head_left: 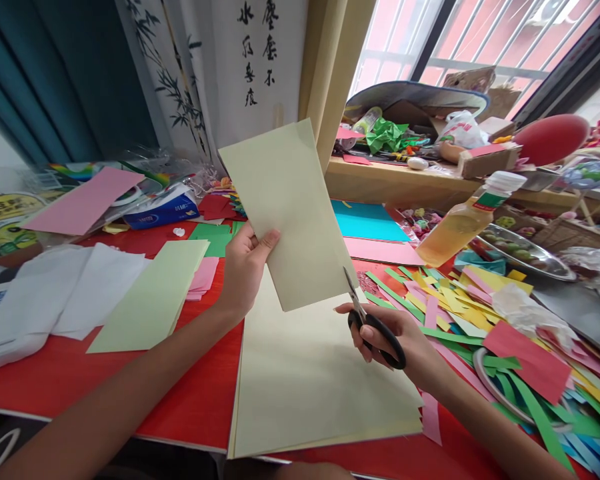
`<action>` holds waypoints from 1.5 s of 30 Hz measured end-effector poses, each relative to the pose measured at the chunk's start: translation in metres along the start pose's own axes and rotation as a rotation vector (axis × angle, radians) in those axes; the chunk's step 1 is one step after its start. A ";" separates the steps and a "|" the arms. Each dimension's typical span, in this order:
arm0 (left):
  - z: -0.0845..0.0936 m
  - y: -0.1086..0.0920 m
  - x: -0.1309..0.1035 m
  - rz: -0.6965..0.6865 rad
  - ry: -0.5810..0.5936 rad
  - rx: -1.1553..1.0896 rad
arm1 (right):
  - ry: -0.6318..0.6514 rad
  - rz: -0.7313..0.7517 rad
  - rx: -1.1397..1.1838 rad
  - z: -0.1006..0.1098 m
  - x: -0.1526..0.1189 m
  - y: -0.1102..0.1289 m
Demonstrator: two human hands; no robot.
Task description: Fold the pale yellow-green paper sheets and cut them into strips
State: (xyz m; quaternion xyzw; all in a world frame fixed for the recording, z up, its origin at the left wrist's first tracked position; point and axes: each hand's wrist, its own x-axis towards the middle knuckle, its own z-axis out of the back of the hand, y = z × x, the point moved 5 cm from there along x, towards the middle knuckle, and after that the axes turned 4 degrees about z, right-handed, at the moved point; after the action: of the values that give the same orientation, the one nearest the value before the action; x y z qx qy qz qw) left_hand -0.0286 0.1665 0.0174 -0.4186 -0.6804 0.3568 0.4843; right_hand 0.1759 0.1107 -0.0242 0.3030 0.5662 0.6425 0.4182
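Note:
My left hand (244, 270) pinches a pale green sheet of paper (290, 213) by its left edge, thumb on top. The sheet is raised and tilted above the table. In my right hand (390, 340) is a pair of scissors (359, 308) with black handles, its blades pointing up at the sheet's lower right edge. The blades look nearly closed; whether they have paper between them I cannot tell. Beneath both hands lies a stack of larger pale green sheets (320, 393).
Left of me lie cut pale green sheets (150, 293) and white tissues (100, 287). Coloured paper strips (445, 300) cover the right side of the red table (190, 393), around a tape roll (480, 367). A bottle of amber liquid (455, 227) stands behind them.

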 end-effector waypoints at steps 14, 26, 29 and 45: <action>0.000 0.000 -0.001 -0.004 -0.003 0.015 | -0.033 -0.015 -0.047 -0.001 0.000 0.003; -0.002 0.001 -0.003 0.014 0.020 0.035 | -0.040 0.008 0.017 0.000 0.000 0.002; -0.003 0.002 -0.004 0.019 0.016 0.045 | -0.052 -0.004 0.006 0.000 0.001 0.002; -0.003 0.002 -0.004 0.035 0.026 0.048 | -0.068 -0.005 0.029 -0.001 0.000 0.002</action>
State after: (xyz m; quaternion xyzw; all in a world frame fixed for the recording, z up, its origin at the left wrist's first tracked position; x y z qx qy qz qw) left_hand -0.0247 0.1644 0.0147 -0.4234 -0.6576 0.3761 0.4969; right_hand 0.1745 0.1099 -0.0220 0.3290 0.5616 0.6225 0.4345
